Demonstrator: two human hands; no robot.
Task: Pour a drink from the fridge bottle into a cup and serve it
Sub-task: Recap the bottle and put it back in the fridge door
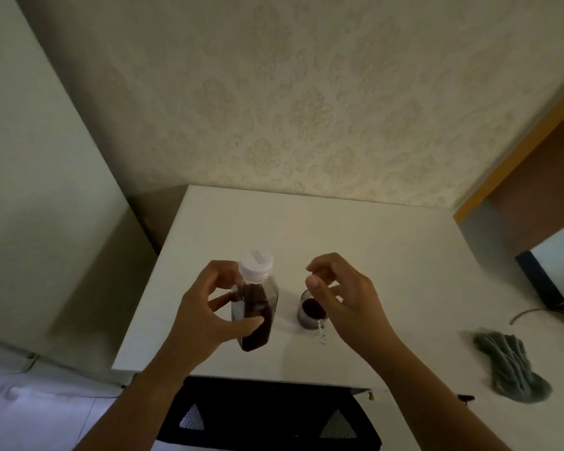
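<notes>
A clear plastic bottle (257, 307) with dark drink and a white cap (256, 263) screwed on is tilted slightly over the white table (388, 255). My left hand (205, 310) grips the bottle's body, thumb across the front. To its right stands a small clear glass cup (308, 312) holding dark drink, with a glass handle toward me. My right hand (342, 294) hovers just above and beside the cup, fingers curled apart, holding nothing. The hand hides part of the cup's rim.
A grey cloth (508, 362) lies on the table at the right. A dark flat device (544, 281) and a cable sit at the far right edge. A black chair back (267, 415) stands below the table's front edge. A patterned wall is behind.
</notes>
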